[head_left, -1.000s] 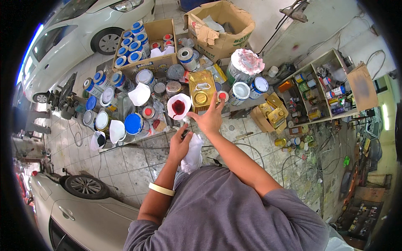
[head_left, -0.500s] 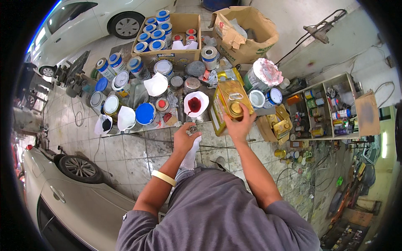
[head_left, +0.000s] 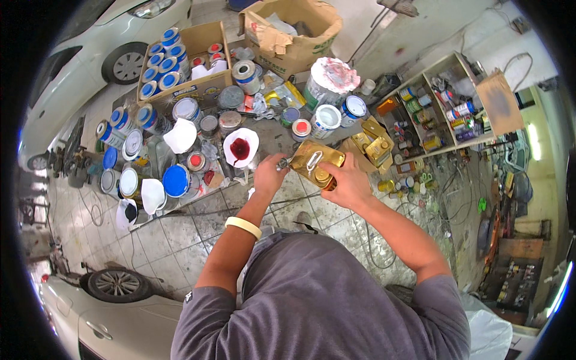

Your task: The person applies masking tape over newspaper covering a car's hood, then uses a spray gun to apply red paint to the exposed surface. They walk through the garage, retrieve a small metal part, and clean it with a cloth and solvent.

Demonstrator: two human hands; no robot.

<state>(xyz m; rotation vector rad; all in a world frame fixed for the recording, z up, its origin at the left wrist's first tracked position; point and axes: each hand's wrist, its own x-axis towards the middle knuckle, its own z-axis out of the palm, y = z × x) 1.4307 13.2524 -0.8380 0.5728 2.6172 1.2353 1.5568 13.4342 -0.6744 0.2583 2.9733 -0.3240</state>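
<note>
Right hand [head_left: 350, 185] clamps the gold tin can [head_left: 316, 164]; left hand [head_left: 270, 175] pinches its cap—steady the can, twist slowly.

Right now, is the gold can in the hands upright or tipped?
Tipped: the gold can lies slanted between the left hand and right hand, handle side facing the camera.

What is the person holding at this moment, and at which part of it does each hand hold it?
A gold rectangular metal can. The right hand grips its lower end, near the round cap. The left hand is at its left edge; what those fingers pinch is too small to tell.
</note>
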